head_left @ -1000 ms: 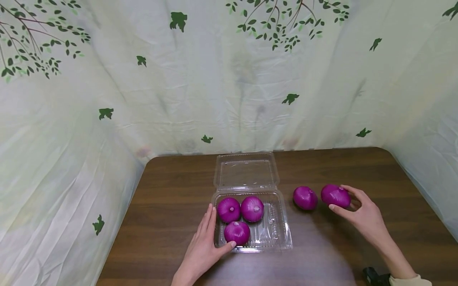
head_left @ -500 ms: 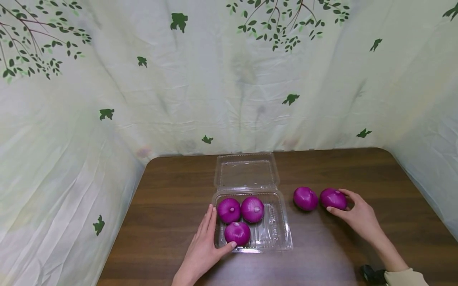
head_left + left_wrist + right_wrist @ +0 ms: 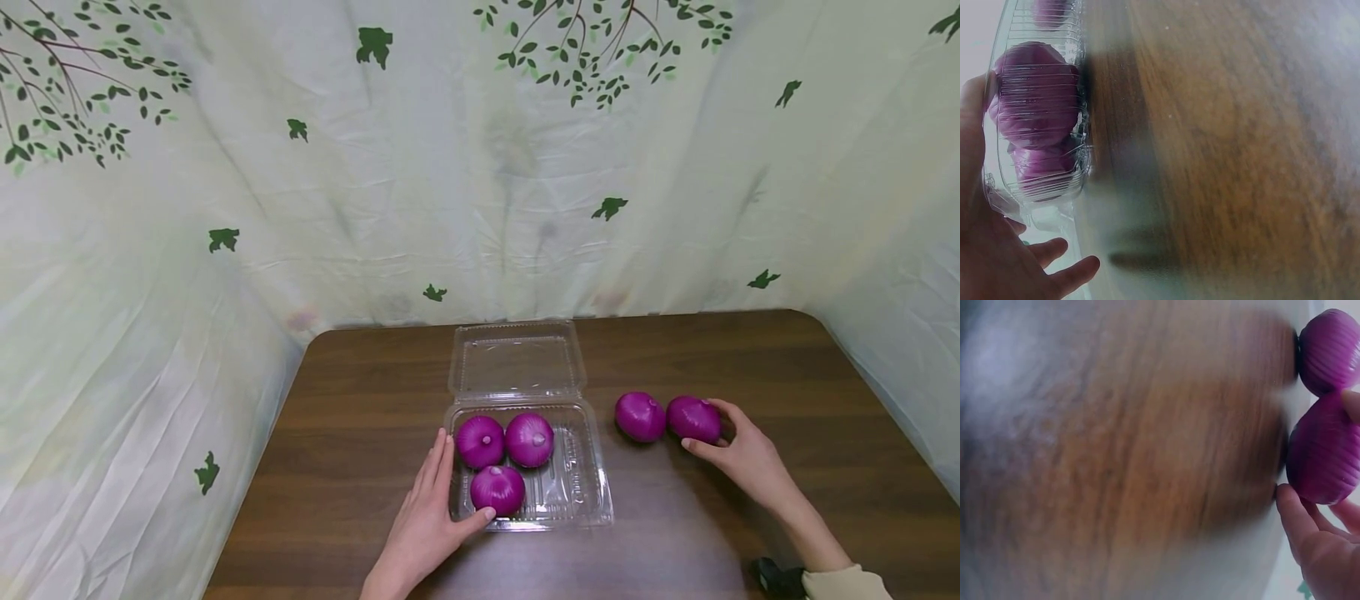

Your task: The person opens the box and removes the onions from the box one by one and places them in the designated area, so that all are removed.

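In the head view, my right hand [image 3: 746, 458] grips a purple onion [image 3: 693, 419] between thumb and fingers, low at the tabletop. Just to its left another purple onion [image 3: 640, 417] sits, and the right wrist view shows the gripped onion [image 3: 1325, 453] against that other onion [image 3: 1330, 353]. My left hand [image 3: 423, 517] rests along the left side of a clear plastic clamshell container [image 3: 573, 471], its thumb at the front rim and its fingers fairly straight. Inside the container lie a back-left onion [image 3: 480, 441], a back-right onion [image 3: 529, 439] and a front onion [image 3: 497, 490].
The container's clear lid [image 3: 517, 360] lies folded back toward the table's far edge. All of it stands on a brown wooden table [image 3: 337, 467]. Behind and at the sides hangs a pale curtain [image 3: 465, 167] with leaf prints. A black band [image 3: 778, 577] is near the right wrist.
My right hand has brought its onion down and slightly left, close against the neighbouring onion on the table. The left hand and the container have stayed in place.
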A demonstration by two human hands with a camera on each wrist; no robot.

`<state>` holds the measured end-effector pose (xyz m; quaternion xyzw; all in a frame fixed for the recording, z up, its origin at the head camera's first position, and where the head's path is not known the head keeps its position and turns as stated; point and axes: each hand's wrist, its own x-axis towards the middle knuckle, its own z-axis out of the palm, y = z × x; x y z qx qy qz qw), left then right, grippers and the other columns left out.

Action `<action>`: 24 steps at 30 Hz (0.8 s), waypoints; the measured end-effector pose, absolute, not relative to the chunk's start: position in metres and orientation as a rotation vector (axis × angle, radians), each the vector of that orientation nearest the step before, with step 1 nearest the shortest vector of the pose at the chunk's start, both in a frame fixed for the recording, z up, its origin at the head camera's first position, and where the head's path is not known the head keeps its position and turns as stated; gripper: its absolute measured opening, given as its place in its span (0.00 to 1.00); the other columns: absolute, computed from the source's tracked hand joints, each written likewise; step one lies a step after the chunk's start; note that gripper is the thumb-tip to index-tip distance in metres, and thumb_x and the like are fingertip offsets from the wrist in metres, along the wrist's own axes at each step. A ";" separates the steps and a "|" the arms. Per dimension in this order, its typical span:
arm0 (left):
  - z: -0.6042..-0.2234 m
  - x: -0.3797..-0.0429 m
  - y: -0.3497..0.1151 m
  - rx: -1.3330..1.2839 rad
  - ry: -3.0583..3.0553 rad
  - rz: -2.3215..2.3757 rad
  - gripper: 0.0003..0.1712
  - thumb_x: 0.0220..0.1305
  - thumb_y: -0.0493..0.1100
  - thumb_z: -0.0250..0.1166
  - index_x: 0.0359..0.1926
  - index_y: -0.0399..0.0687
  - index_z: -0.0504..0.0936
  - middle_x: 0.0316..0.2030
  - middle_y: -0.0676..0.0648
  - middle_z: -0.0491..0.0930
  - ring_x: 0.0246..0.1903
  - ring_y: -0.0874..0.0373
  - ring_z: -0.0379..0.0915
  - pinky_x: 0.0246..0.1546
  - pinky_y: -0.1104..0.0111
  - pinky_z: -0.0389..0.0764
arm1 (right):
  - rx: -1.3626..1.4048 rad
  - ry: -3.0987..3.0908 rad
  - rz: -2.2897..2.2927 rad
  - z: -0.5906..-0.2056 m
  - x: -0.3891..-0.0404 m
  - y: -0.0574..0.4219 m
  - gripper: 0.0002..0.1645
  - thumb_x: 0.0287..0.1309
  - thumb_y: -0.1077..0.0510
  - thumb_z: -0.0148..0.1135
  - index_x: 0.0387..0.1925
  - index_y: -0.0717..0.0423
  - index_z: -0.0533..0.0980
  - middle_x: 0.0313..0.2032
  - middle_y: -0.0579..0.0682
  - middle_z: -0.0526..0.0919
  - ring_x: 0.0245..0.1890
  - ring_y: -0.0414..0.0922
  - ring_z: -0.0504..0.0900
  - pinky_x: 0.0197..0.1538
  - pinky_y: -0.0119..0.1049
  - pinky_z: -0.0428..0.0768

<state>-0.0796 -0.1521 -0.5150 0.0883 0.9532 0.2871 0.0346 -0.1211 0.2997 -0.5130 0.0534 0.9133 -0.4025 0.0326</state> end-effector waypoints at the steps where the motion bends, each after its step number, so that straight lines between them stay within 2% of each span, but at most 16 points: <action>1: -0.515 -0.080 -0.152 0.272 2.930 0.885 0.68 0.48 0.79 0.62 0.79 0.52 0.43 0.78 0.55 0.35 0.73 0.44 0.45 0.61 0.37 0.61 | 0.157 2.806 -1.240 -0.513 -0.121 0.300 0.55 0.55 0.39 0.70 0.70 0.67 0.56 0.62 0.73 0.65 0.54 0.66 0.76 0.51 0.56 0.78; 7: -0.516 -0.080 -0.152 0.277 2.930 0.890 0.68 0.49 0.80 0.62 0.79 0.52 0.43 0.78 0.54 0.35 0.73 0.44 0.45 0.60 0.37 0.62 | 0.120 2.818 -1.257 -0.511 -0.120 0.301 0.56 0.54 0.43 0.73 0.70 0.69 0.55 0.62 0.73 0.64 0.56 0.66 0.75 0.52 0.52 0.77; 11: -0.516 -0.080 -0.152 0.282 2.933 0.892 0.68 0.49 0.79 0.62 0.79 0.52 0.43 0.78 0.54 0.35 0.73 0.45 0.45 0.61 0.37 0.62 | 0.085 2.883 -1.233 -0.505 -0.116 0.302 0.56 0.54 0.43 0.73 0.70 0.70 0.55 0.62 0.73 0.65 0.59 0.68 0.70 0.55 0.61 0.73; 15: -0.515 -0.080 -0.152 0.284 2.930 0.891 0.68 0.49 0.79 0.62 0.79 0.51 0.43 0.78 0.54 0.35 0.74 0.45 0.44 0.61 0.37 0.61 | -0.003 3.039 -1.193 -0.495 -0.112 0.296 0.51 0.53 0.45 0.73 0.68 0.67 0.61 0.61 0.71 0.67 0.59 0.69 0.66 0.52 0.69 0.66; 21: -0.515 -0.080 -0.152 0.281 2.929 0.890 0.68 0.49 0.80 0.62 0.79 0.51 0.43 0.78 0.54 0.35 0.74 0.45 0.44 0.61 0.38 0.62 | -0.256 3.206 -1.233 -0.481 -0.108 0.274 0.43 0.48 0.56 0.77 0.64 0.61 0.68 0.62 0.64 0.69 0.60 0.67 0.65 0.53 0.68 0.65; 24: -0.515 -0.080 -0.152 0.280 2.929 0.886 0.68 0.49 0.80 0.61 0.79 0.51 0.43 0.78 0.54 0.35 0.74 0.46 0.44 0.61 0.38 0.62 | -0.336 3.207 -1.237 -0.477 -0.106 0.260 0.41 0.47 0.58 0.78 0.63 0.58 0.71 0.63 0.60 0.69 0.61 0.64 0.66 0.54 0.66 0.67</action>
